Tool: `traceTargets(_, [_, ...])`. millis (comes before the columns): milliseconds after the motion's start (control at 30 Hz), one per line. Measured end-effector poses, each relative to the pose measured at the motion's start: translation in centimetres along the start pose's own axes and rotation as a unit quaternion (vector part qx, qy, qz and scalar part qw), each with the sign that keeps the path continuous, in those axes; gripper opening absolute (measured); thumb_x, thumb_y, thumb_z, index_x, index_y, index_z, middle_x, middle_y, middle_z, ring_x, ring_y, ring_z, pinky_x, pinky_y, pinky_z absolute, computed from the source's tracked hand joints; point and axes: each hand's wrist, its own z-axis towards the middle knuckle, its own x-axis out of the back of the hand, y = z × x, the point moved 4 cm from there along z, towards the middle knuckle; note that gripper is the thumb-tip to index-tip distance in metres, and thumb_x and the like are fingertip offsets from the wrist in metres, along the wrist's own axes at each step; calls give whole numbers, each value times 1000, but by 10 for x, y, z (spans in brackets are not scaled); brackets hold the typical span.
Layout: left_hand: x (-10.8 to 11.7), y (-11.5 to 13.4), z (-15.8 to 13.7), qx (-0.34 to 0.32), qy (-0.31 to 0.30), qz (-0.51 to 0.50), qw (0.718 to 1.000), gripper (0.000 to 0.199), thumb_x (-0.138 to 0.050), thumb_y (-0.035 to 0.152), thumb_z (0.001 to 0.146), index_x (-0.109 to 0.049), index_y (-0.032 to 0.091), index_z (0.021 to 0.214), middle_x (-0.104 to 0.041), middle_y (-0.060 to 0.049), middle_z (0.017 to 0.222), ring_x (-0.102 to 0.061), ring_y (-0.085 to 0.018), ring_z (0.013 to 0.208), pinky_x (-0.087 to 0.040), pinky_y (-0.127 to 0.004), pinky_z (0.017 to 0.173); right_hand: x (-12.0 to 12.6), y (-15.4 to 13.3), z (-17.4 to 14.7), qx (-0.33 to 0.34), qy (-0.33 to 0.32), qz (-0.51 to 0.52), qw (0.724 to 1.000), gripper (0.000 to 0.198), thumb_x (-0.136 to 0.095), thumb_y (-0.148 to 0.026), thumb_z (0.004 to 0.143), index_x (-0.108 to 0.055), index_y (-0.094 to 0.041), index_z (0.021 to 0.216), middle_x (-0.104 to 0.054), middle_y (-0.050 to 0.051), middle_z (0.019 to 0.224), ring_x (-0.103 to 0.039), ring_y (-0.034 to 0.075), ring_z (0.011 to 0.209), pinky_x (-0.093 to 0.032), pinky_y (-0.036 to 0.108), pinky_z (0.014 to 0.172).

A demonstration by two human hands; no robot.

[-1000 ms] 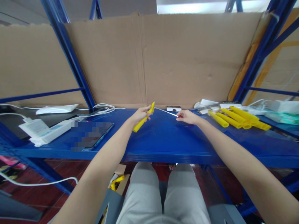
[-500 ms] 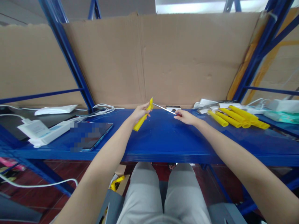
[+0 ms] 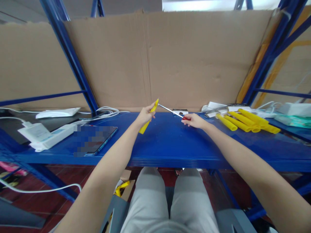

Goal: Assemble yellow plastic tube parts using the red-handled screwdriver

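Note:
My left hand (image 3: 145,117) is closed around the middle of a yellow tube (image 3: 145,127), which slants up to a narrow tip above the fingers. In my right hand (image 3: 193,120) is the red handle of a screwdriver (image 3: 169,110). Its long, thin metal shaft points left, with the end at or just beside the upper part of the tube; whether it touches cannot be made out. Several more yellow tubes (image 3: 243,122) lie in a pile on the blue shelf (image 3: 170,142), to the right of my right hand.
On the left lie a phone (image 3: 104,139), a white power strip (image 3: 55,137) and coiled white cable (image 3: 108,112). Cardboard (image 3: 189,58) walls off the back between blue posts. White packets (image 3: 213,106) sit behind the tubes. Below, a box (image 3: 127,191) holds yellow pieces.
The tube in my left hand has turned a little and its tip sits slightly higher. The screwdriver's shaft has shifted slightly, its end still near the tube. Both hands keep their hold.

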Motion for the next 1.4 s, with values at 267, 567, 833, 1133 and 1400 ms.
traceTargets(267, [11,-10,5,-26,22,27,999,61,-50,3,78,-47,22,136,-65,-6,98,-51,-6,54,-35,-15,44,6,-14,-4,73,101,-128,984,27,-49,-40,83,-60,-17,76,-62,3,69,-55,17,65,-38,26,61])
traceTargets(567, [6,5,0,-35,16,-8,999,63,-49,2,77,-44,20,138,-64,-9,105,-48,-5,53,-37,-14,43,15,-28,-12,18,153,-272,950,24,-44,-32,86,-62,-18,95,-68,10,89,-62,23,79,-38,29,66])
traceTargets(833, [12,5,2,-29,36,-21,999,66,-52,5,77,-42,24,139,-63,-8,104,-51,-5,54,-37,-14,43,12,-39,-10,57,113,-270,954,26,-42,-34,90,-60,-15,96,-67,13,92,-61,23,82,-39,28,69])
traceTargets(1133, [10,3,2,-34,22,-14,999,66,-51,5,77,-41,23,140,-62,-8,103,-50,-5,54,-37,-15,44,15,-36,-10,17,133,-288,948,26,-48,-39,87,-57,-19,100,-69,9,87,-63,24,77,-36,28,62])
traceTargets(1400, [9,-6,4,-43,22,26,999,63,-47,6,81,-38,22,141,-62,-7,100,-50,-7,56,-37,-14,44,13,-39,-9,24,103,-289,952,30,-39,-37,91,-60,-15,92,-68,13,87,-62,24,78,-37,29,65])
